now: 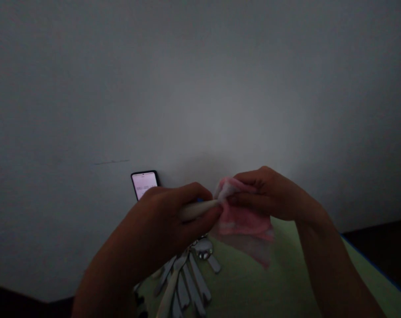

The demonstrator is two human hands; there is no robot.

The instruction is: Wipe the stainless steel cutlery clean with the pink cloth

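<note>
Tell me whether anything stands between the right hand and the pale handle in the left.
Yes: the pink and white cloth. The right hand grips it, and it covers the far end of the pale handle in the left hand. Nothing else visible intervenes; the loose cutlery lies below.

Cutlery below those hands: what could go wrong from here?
The pale handle in the left hand could slip and clatter onto the cutlery below. The pink-and-white cloth in the right hand hangs loose and might catch something. The phone stands close behind the left hand, so a bump might topple it.
</note>
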